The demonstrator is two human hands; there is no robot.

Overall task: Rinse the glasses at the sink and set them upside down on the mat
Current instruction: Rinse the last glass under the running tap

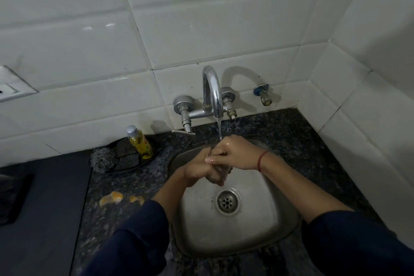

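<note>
Directly below the tap [212, 89], in its stream, the glass [220, 175] hangs over the sink [246, 231]. The left hand [197, 170] is wrapped round its body and the right hand [237, 154] is curled over its rim. The wet glass could slip from wet fingers and crack on the steel, or strike the spout if raised carelessly.

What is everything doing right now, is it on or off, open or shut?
tap, running.
glass, held below the tap, over the sink.
left hand, grips the glass.
right hand, holds the glass's top.
sink, drain unplugged.
yellow bottle, upright, capped.
</note>
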